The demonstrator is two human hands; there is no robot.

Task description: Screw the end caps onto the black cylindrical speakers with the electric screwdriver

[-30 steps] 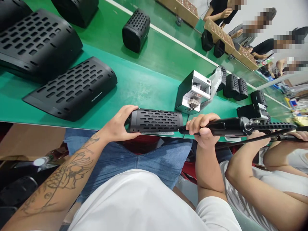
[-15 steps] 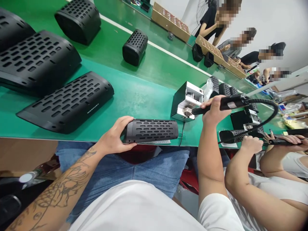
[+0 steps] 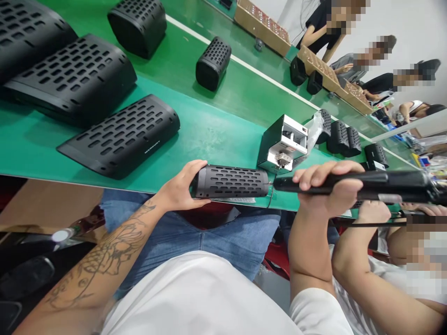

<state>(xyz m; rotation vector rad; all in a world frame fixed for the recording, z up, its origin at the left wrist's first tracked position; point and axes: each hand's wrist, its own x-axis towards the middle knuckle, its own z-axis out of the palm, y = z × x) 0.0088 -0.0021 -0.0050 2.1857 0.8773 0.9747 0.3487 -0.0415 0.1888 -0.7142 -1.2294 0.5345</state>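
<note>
My left hand [image 3: 179, 188] is wrapped round the left end of a black perforated housing [image 3: 232, 181], which lies on its side at the near edge of the green table. In my right hand [image 3: 328, 186] is a black electric screwdriver [image 3: 391, 181], held level and pointing left. Its tip meets or nearly meets the housing's right end; whether a screw sits on it is too small to tell. Just behind stands a small black-and-white screw feeder [image 3: 281, 144]. A similar housing with white lettering [image 3: 125, 135] lies beyond my left hand.
Larger black housings [image 3: 84, 74] crowd the table's far left. A small housing [image 3: 213, 63] stands on the green conveyor [image 3: 251, 93]. Close by on the right, a co-worker's arm [image 3: 363, 251] is beside mine. Across the line, people sit behind cardboard trays [image 3: 261, 28].
The screwdriver has moved from the screw feeder down to the housing's right end, turning level. My left hand still grips the housing. The whole view has shifted slightly.
</note>
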